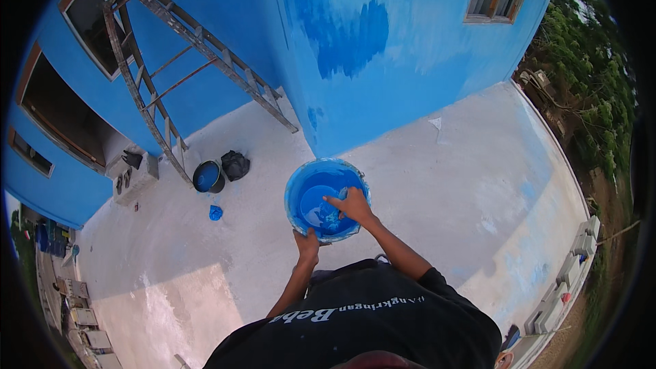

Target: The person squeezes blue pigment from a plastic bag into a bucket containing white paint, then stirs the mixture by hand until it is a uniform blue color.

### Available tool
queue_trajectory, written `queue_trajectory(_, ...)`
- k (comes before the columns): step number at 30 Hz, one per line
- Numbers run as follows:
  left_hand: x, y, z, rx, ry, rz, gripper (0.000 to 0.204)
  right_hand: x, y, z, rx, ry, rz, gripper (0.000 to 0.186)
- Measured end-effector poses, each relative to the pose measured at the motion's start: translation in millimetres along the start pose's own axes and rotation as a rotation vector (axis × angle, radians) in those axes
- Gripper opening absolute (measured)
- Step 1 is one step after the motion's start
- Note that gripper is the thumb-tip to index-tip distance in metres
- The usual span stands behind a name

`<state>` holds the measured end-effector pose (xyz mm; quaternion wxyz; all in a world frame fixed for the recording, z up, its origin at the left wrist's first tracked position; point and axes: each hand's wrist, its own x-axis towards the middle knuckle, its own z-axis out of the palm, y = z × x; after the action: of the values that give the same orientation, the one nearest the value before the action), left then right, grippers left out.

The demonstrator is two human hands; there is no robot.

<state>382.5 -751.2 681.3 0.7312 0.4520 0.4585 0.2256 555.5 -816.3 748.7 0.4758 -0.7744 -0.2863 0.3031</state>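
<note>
A blue paint bucket (295,188) is in front of me, its rim and inner wall streaked with paint. Bright blue liquid paint (316,199) lies inside, with a paler patch near its closest side. My left hand (307,247) grips the near-left edge of the bucket, its fingers partly hidden by the rim and wall. Over the bucket's right side is my right hand (352,206), with a finger and thumb stretched left above the paint. I cannot tell whether that fingertip touches the paint. No tool shows in the right hand.
A paint-spattered stepladder (198,41) leans at the left. Near its foot are a black bucket of blue paint (207,176), a black plastic bag (235,165) and a small blue crumpled thing (216,212). The blue wall (424,48) has darker paint patches; blocks (550,314) line the right floor edge.
</note>
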Motion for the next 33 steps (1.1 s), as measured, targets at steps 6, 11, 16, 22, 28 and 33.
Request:
queue_trajectory(6, -15, -62, 107, 0.025, -0.109, 0.025, 0.053, -7, 75, -136, -0.025, 0.04, 0.01, 0.044)
queue_trajectory(11, -26, -80, 186, 0.115, -0.122, 0.104, 0.056, -28, 85, -212, -0.226, 0.079, -0.081, 0.043)
queue_trajectory(16, -23, -60, 249, 0.23, -0.16, 0.118, 0.057, -20, 106, -256, -0.224, 0.041, -0.067, 0.04)
queue_trajectory(22, 5, -59, 312, 0.27, -0.26, 0.057, 0.057, 18, 115, -329, 0.089, 0.135, 0.071, 0.044)
queue_trajectory(28, 42, -31, 389, 0.423, -0.314, 0.128, 0.06, 78, 139, -371, -0.024, 0.467, 0.241, 0.051)
queue_trajectory(33, 89, -26, 422, 0.455, -0.324, 0.217, 0.058, 132, 141, -400, -0.041, 0.369, 0.205, 0.05)
